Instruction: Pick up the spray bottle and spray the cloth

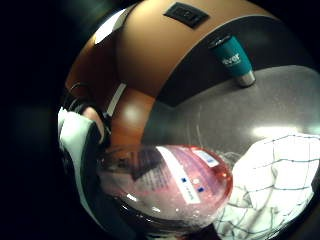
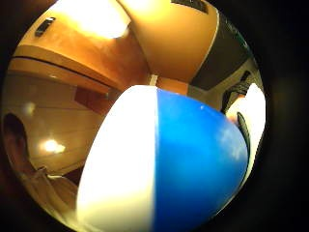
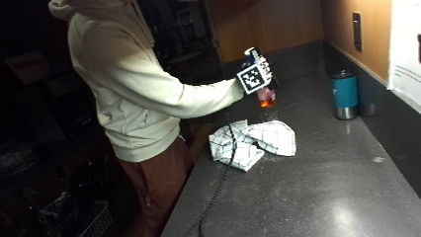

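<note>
Right hand (image 3: 255,79) is wrapped around the spray bottle (image 3: 266,97), held up in the air above the counter (image 3: 329,187), off to the far side of the cloth (image 3: 253,139). Fingers themselves are mostly hidden behind the glove in the outside view; palm views show the bottle body right against the palm, so I read it as gripped, not just near.

Risks from here:
- Can't see the nozzle or which way it points. If it's aimed past the cloth, spray lands on the counter or toward the teal tumbler (image 3: 345,95) by the wall.
- Bottle sits above the cloth's far edge, not its middle; mist could miss most of the fabric.
- Trigger finger position not visible, so a squeeze may shift the bottle in the hand.

Bottle look: clear plastic body with pinkish-red liquid (image 1: 170,185), low in the bottle, white label with small print. Top section blue and white (image 2: 193,169) close to the thumb-side camera.

Cloth: white with thin dark grid lines, crumpled in a heap on the dark speckled counter.
</note>
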